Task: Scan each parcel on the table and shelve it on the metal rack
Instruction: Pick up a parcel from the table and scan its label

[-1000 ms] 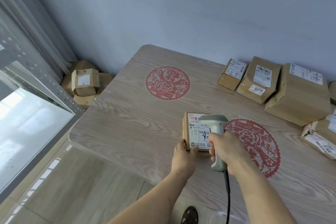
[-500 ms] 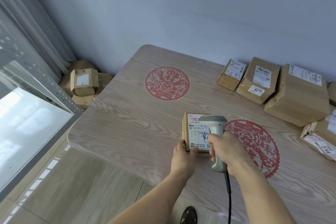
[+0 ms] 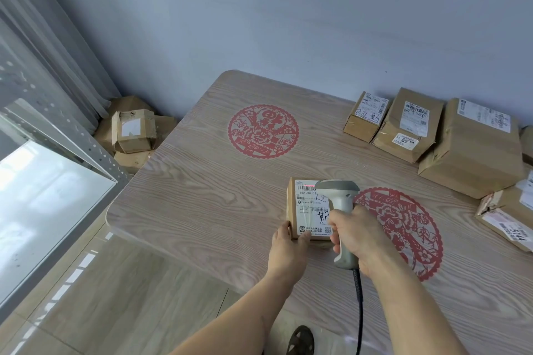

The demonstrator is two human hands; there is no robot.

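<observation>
Single head-worn wide-angle view, looking forward and down from near edge across pale wood-grain worktop; close over hands, far wall visible.

1. Wide bare stretch of desk opens left of the small parcel, out to the rounded near-left corner; only a flat red paper-cut decal lies there.
2. Back right is crowded: a row of cardboard parcels stands along the wall, touching or just beside each other.
3. At the right edge, a taped parcel blocks that side.
4. Between the row and the scanner, a clear lane runs over the second decal.
5. Left of the desk, the metal rack edges a floor gap; battered boxes fill the corner behind.
</observation>
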